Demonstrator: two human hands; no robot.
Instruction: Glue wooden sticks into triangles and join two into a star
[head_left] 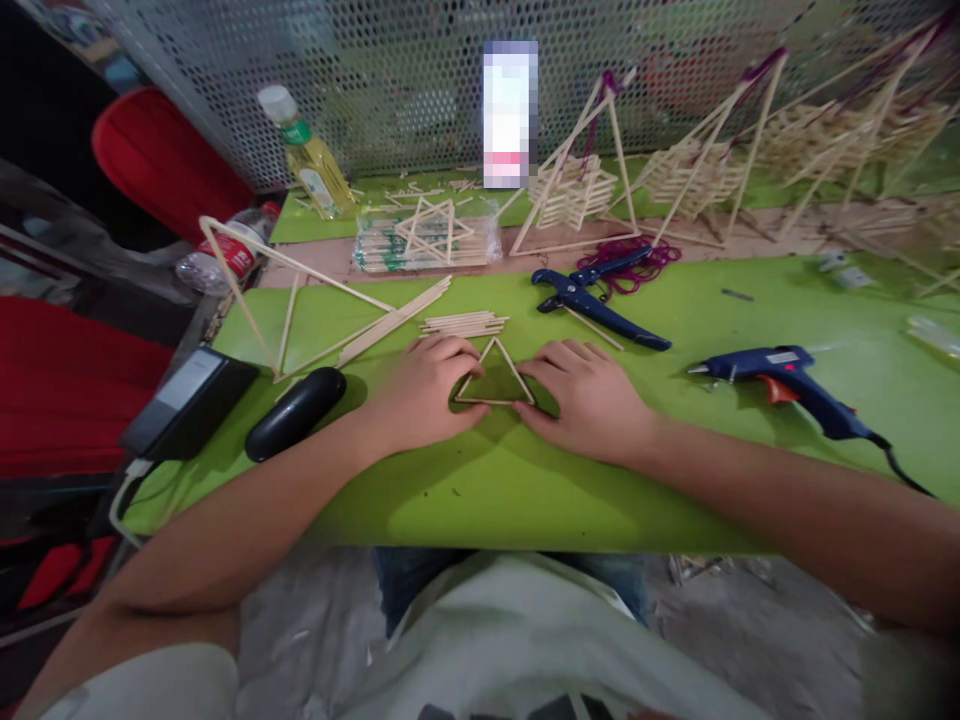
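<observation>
A small triangle of thin wooden sticks (495, 400) lies flat on the green table (525, 490) between my hands. My left hand (420, 395) rests at its left side, fingers curled and pressed against the left stick. My right hand (589, 395) sits at its right side, fingertips pinching the right corner. A loose pile of short sticks (463, 323) lies just behind the triangle. A blue hot glue gun (787, 380) lies to the right of my right hand, nozzle pointing left.
Blue cutters (592, 305) and purple string (637, 270) lie behind. A big stick pyramid frame (247, 300), black case (295, 412) and dark device (187, 400) sit left. Finished stick pyramids (577, 185) line the back, with a bottle (311, 155) and packed sticks (420, 245).
</observation>
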